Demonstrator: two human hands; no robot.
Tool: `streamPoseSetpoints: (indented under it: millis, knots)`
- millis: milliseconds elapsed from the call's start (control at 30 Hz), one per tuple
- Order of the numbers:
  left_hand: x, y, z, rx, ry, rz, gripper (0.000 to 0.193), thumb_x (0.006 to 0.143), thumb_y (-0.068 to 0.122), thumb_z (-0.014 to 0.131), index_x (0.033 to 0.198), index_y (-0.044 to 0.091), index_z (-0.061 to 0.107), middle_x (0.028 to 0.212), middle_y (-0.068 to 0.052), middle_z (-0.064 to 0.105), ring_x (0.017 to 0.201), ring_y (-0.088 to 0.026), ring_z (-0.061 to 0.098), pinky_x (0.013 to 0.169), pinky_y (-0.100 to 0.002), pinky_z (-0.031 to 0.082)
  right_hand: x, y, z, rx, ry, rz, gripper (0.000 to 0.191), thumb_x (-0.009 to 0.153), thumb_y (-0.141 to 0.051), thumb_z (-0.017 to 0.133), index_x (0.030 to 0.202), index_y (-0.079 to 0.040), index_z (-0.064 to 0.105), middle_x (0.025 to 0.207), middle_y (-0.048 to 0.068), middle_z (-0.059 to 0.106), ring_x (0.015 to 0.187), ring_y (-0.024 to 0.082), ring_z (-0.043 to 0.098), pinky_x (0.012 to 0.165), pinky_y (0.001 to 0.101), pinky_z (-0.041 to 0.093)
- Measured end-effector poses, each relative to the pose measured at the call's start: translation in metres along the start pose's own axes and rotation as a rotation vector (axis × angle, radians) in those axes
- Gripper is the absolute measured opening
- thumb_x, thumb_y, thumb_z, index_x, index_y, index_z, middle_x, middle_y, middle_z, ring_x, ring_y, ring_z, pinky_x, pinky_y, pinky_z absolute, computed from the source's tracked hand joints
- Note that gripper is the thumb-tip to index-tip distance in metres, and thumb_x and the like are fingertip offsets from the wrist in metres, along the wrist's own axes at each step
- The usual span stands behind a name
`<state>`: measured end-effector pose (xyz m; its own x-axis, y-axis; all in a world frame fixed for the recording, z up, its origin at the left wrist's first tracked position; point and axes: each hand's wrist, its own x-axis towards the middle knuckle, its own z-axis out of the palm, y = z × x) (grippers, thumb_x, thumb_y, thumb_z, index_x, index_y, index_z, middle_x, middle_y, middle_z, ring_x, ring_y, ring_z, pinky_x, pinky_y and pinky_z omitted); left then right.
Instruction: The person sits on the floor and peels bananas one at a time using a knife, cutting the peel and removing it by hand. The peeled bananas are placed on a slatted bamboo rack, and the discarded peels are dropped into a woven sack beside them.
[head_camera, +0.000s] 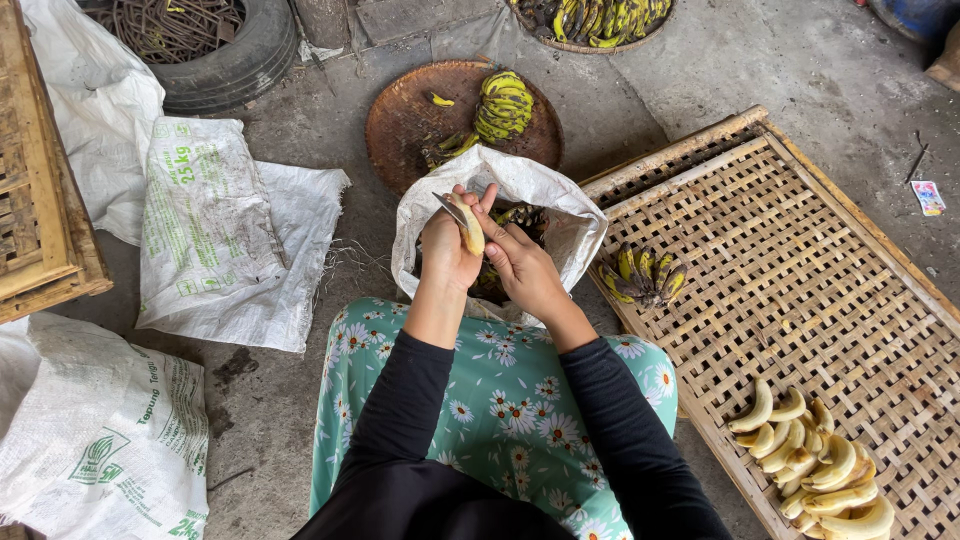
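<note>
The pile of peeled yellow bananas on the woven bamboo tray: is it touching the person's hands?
No, the pile of peeled yellow bananas lies apart on the woven bamboo tray.

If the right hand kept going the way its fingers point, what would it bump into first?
The right hand points up-left at the pale peeled banana, which its fingertips already seem to touch. Beyond that comes the left hand, holding the small knife, though depth is hard to judge.

Left hand (446, 248) grips a peeled banana (470, 226) with a small knife (449, 207); right hand (524, 266) pinches it too, right over an open white sack (560, 205). Peeled banana pile (815, 465) sits at 4 o'clock on the woven bamboo tray (800, 270); round basket (405, 120) at 12.
</note>
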<state>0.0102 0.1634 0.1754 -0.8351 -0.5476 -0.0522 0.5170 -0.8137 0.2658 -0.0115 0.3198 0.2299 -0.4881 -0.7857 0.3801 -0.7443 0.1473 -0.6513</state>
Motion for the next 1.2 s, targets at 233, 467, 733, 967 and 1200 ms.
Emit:
streamPoseSetpoints:
  millis: [233, 467, 733, 967, 1200]
  knots:
    - [-0.010, -0.008, 0.006, 0.139, 0.059, 0.017, 0.040, 0.111, 0.023, 0.041, 0.141, -0.002, 0.046, 0.140, -0.020, 0.058, 0.136, -0.028, 0.052, 0.115, -0.040, 0.045, 0.000, 0.004, 0.003, -0.005, 0.064, 0.002, 0.052, 0.108, -0.027, 0.051, 0.158, -0.033, 0.040, 0.100, 0.015, 0.060, 0.085, 0.037, 0.063, 0.077, 0.0448, 0.053]
    - [-0.009, -0.010, -0.009, 0.012, -0.278, -0.079, 0.060, 0.102, 0.044, 0.044, 0.141, -0.002, 0.051, 0.143, -0.019, 0.058, 0.134, -0.030, 0.055, 0.111, -0.041, 0.047, -0.002, -0.007, -0.009, -0.396, 0.127, 0.052, 0.057, 0.101, -0.028, 0.063, 0.155, -0.032, 0.047, 0.096, 0.010, 0.060, 0.084, 0.031, 0.064, 0.068, 0.0437, 0.054]
    - [0.020, -0.070, -0.021, 0.241, -0.068, -0.208, 0.031, 0.099, 0.013, 0.067, 0.129, 0.007, 0.061, 0.119, -0.007, 0.071, 0.106, -0.020, 0.070, 0.089, -0.038, 0.060, -0.010, 0.003, -0.051, -0.796, 0.440, 0.182, 0.065, 0.086, -0.029, 0.077, 0.147, -0.020, 0.057, 0.096, 0.007, 0.063, 0.094, 0.029, 0.063, 0.067, 0.0401, 0.055]
    - [0.017, -0.172, 0.063, 0.487, -0.042, -0.315, 0.038, 0.095, 0.003, 0.070, 0.132, 0.006, 0.063, 0.115, -0.006, 0.069, 0.100, -0.019, 0.068, 0.086, -0.034, 0.059, -0.050, 0.040, -0.109, -0.679, 0.701, 0.531, 0.067, 0.083, -0.019, 0.078, 0.147, -0.017, 0.056, 0.109, 0.009, 0.069, 0.098, 0.030, 0.064, 0.075, 0.0420, 0.055]
    - [-0.040, -0.331, 0.160, 0.426, -0.469, -0.472, 0.049, 0.092, -0.002, 0.069, 0.137, 0.002, 0.053, 0.122, -0.007, 0.067, 0.105, -0.016, 0.069, 0.090, -0.031, 0.063, -0.054, 0.135, -0.083, 0.770, 1.006, 0.814, 0.018, 0.097, -0.021, 0.067, 0.111, -0.013, 0.060, 0.095, 0.005, 0.063, 0.078, 0.021, 0.060, 0.060, 0.0384, 0.051]
